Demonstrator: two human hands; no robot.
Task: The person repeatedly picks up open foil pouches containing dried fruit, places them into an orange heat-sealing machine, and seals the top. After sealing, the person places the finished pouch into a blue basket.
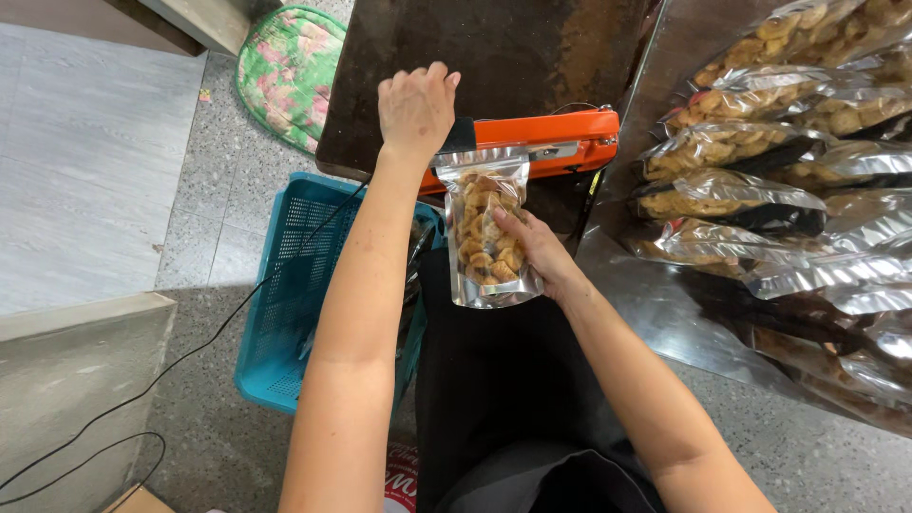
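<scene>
My left hand [415, 106] presses down on the black handle end of an orange heat sealer [541, 142] that sits on a dark worn table [475, 57]. My right hand [534, 247] holds a clear silver-edged pouch of tan fried snacks [484, 228] from behind, with its top edge inside the sealer's jaw. The pouch hangs below the sealer over my lap.
A pile of several filled snack pouches [760, 190] lies on a shiny metal sheet [665, 313] at the right. A teal plastic basket [294, 285] stands on the speckled floor at the left. A floral cushion [285, 66] lies beyond it. A black cable [142, 389] runs across the floor.
</scene>
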